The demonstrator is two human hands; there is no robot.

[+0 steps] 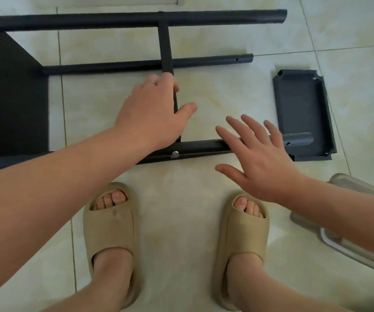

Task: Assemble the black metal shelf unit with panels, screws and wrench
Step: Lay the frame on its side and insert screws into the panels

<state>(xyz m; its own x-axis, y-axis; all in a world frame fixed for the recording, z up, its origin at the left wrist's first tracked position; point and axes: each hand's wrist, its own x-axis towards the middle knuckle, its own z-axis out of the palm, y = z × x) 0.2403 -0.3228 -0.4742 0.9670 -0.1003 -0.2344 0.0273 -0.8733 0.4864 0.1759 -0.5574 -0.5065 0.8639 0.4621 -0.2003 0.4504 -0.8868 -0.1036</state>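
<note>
The black metal shelf frame point(123, 64) lies on its side on the tiled floor, its long tubes running left to right and a black panel point(13, 97) fixed at the left end. A middle panel point(165, 46) stands edge-on between the tubes. My left hand point(152, 109) grips this panel's near edge, fingers curled over it. A silver screw point(175, 153) sits in the nearest tube point(199, 148). My right hand point(258, 154) hovers over that tube's right part, fingers spread and holding nothing. A loose black panel point(303, 109) lies to the right, under the tube's end.
My two feet in beige slippers point(110, 239) point(242, 246) stand just in front of the frame. A grey plastic container with a lid point(348, 235) lies at the right edge, partly behind my right forearm. Pale floor tiles surround everything.
</note>
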